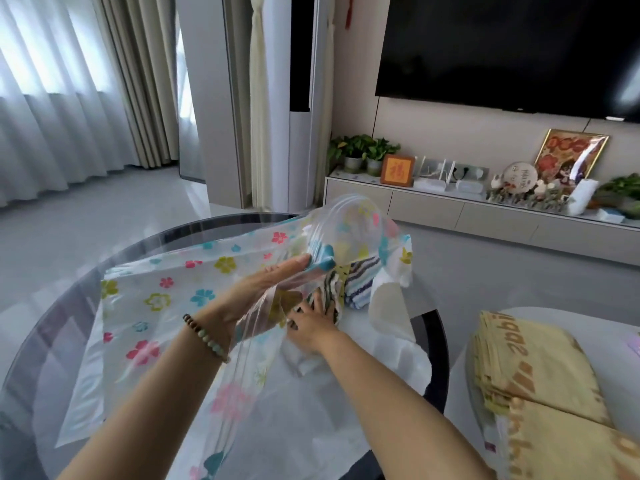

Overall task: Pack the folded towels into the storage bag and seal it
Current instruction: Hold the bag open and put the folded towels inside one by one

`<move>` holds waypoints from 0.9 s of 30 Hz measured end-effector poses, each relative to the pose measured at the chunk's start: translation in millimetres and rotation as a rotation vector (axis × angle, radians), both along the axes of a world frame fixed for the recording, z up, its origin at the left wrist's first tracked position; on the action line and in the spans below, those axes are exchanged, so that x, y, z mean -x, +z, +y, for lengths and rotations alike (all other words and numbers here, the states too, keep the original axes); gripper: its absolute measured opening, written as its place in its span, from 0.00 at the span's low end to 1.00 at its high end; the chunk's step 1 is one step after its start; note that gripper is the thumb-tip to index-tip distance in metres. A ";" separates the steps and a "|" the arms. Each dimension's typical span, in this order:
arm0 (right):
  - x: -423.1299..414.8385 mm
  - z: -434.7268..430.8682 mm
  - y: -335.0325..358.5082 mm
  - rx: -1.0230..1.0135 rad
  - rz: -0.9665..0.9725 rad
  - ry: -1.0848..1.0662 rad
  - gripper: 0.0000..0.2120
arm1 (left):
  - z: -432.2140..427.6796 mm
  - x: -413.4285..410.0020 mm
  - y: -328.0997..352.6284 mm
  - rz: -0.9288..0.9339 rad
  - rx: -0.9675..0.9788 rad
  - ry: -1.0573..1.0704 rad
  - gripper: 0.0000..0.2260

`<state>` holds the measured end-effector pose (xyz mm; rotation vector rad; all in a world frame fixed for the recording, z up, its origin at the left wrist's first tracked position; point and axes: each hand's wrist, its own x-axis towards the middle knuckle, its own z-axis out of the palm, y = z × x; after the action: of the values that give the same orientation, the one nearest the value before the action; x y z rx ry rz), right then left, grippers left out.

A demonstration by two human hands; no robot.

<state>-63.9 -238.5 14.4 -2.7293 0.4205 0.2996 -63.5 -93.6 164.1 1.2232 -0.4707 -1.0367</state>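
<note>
A clear plastic storage bag (pixel 166 289) printed with coloured flowers lies on the round glass table (pixel 52 327), its mouth lifted toward the far right. My left hand (pixel 263 285), with a bead bracelet on the wrist, holds the bag's upper edge up, palm turned right. My right hand (pixel 311 320) reaches into the mouth and rests with spread fingers on a folded striped towel (pixel 332 296). A blue-and-white striped towel (pixel 362 282) lies just beyond it, partly under the plastic.
A white sheet (pixel 391 306) lies under the towels on the table. A yellow printed cushion or bundle (pixel 533 386) sits on a seat at the right. Beyond are a TV cabinet (pixel 450 209) with plants and ornaments, and a wall television.
</note>
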 end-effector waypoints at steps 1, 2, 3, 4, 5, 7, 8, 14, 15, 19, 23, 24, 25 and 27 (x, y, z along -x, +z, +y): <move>-4.5 -2.0 2.3 0.006 0.019 0.001 0.26 | -0.3 1.4 -0.1 -0.021 -0.011 0.006 0.12; -6.6 -4.6 4.3 0.006 0.032 0.007 0.26 | -0.5 1.8 0.5 -0.047 -0.031 0.025 0.13; -6.3 -7.8 5.5 0.003 0.036 0.019 0.27 | -0.8 2.0 2.6 -0.058 -0.044 0.050 0.13; -2.7 -11.2 7.3 0.009 0.035 0.040 0.27 | -0.6 -0.3 3.6 -0.070 -0.047 0.066 0.12; 3.2 -15.0 8.7 0.035 0.027 0.074 0.28 | -0.5 -1.4 5.6 -0.073 -0.044 0.079 0.12; 26.3 -19.4 15.4 0.075 -0.009 0.152 0.30 | 0.0 -6.8 4.0 -0.064 -0.023 0.099 0.12; 42.1 -20.3 20.7 0.032 -0.032 0.169 0.31 | 0.1 -7.1 3.0 -0.068 -0.021 0.105 0.11; 169.4 -43.1 82.0 -0.565 -0.149 -0.046 0.18 | -9.4 10.3 -1.0 -0.223 -0.054 0.067 0.11; 190.1 -54.5 89.9 -0.633 -0.208 -0.122 0.15 | -11.1 10.3 -3.3 -0.246 -0.059 0.053 0.11; 257.4 -125.5 85.9 -0.537 -0.543 -0.570 0.12 | -20.5 15.9 -10.3 -0.322 -0.067 0.002 0.14; 306.4 -208.2 36.9 -0.315 -0.454 -1.031 0.40 | -34.1 16.5 -15.2 -0.445 -0.040 0.024 0.33; 314.7 -222.5 25.6 -0.310 -0.400 -1.120 0.43 | -37.3 15.3 -16.5 -0.489 -0.051 0.021 0.34; 320.5 -227.6 21.1 -0.332 -0.375 -1.188 0.43 | -40.7 14.6 -17.1 -0.527 -0.061 0.013 0.34; 326.8 -233.3 13.7 -0.424 -0.389 -1.263 0.41 | -46.6 15.7 -15.4 -0.566 -0.057 -0.020 0.31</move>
<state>-390.8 -471.7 28.1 -1.6068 1.5664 -0.4215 -79.2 -140.1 148.8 1.5671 -0.8936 -0.7114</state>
